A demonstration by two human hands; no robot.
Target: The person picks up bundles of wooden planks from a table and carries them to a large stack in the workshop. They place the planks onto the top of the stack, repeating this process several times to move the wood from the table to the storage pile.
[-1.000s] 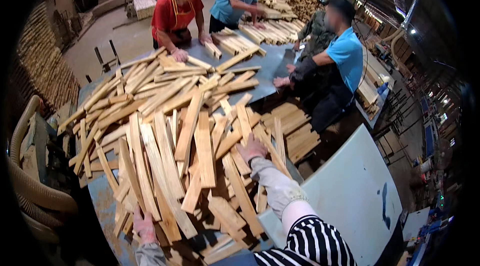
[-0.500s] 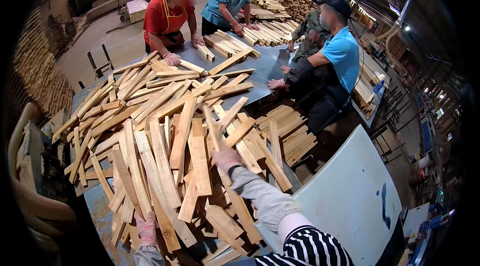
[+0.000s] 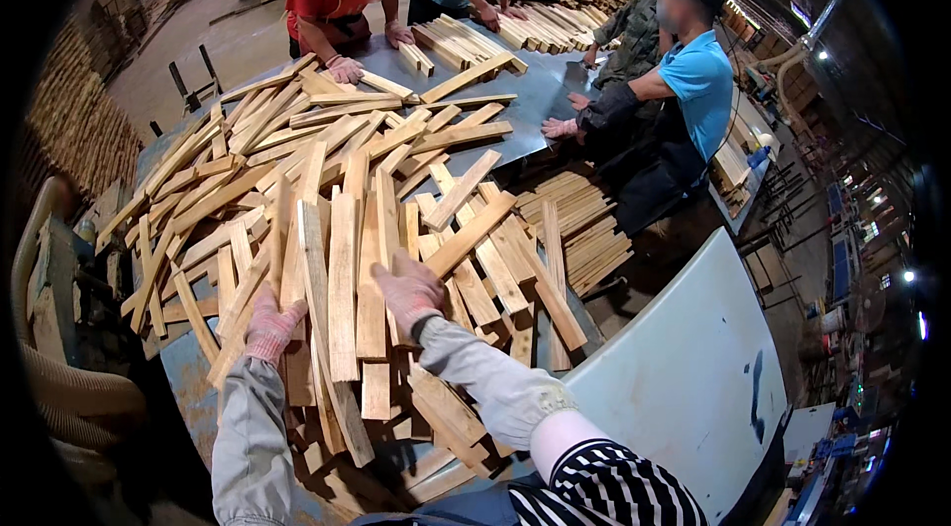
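My left hand [image 3: 272,326], in a pink glove, is closed at the left side of several roughly lined-up wooden slats [image 3: 343,288]. On their right side, my gloved right hand [image 3: 409,295] has its fingers curled over a slat's edge. The slats between my hands lie lengthwise away from me, some overlapping and uneven at their near ends. Parts of my fingers are hidden among the wood. Around them spreads a loose heap of slats [image 3: 260,191], lying at many angles.
Across the metal table [image 3: 540,95], co-workers' gloved hands rest near rows of slats [image 3: 458,41]. A person in a blue shirt [image 3: 698,95] stands at right, by stacked slats [image 3: 570,219] below table level. A pale panel [image 3: 684,348] stands at my right, a ribbed hose [image 3: 74,397] at left.
My right hand has come back toward me and left, away from the slat it was moving. My left hand has moved up and forward along the slats, which now lie more side by side.
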